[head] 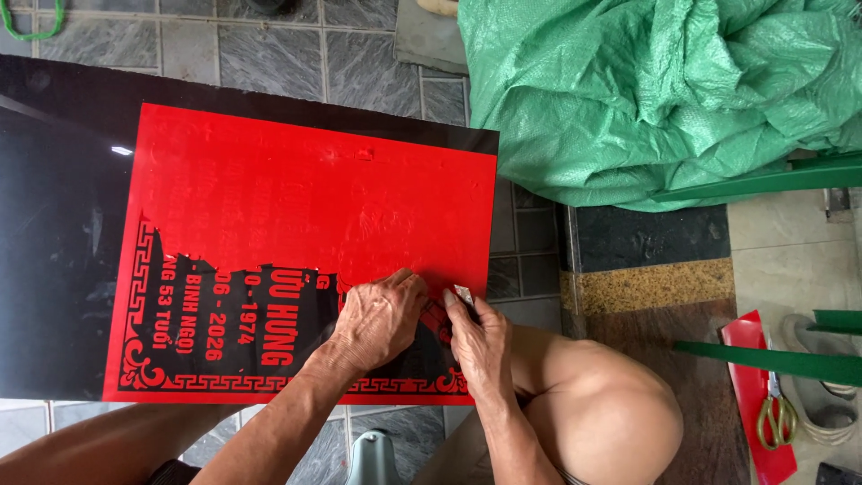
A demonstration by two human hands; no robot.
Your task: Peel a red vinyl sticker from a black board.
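I see one black slab (63, 224) at frame left, covered by one red sheet (314, 207). My left hand (377, 319) presses flat, fingers together; my right hand (480, 337) pinches one small blade (463, 293). One pair of scissors (776, 415) lies lower right.

Two hands (422, 328), one red sheet (305, 198), one black slab (63, 224), one scissors (777, 418), one green tarp (664, 90).
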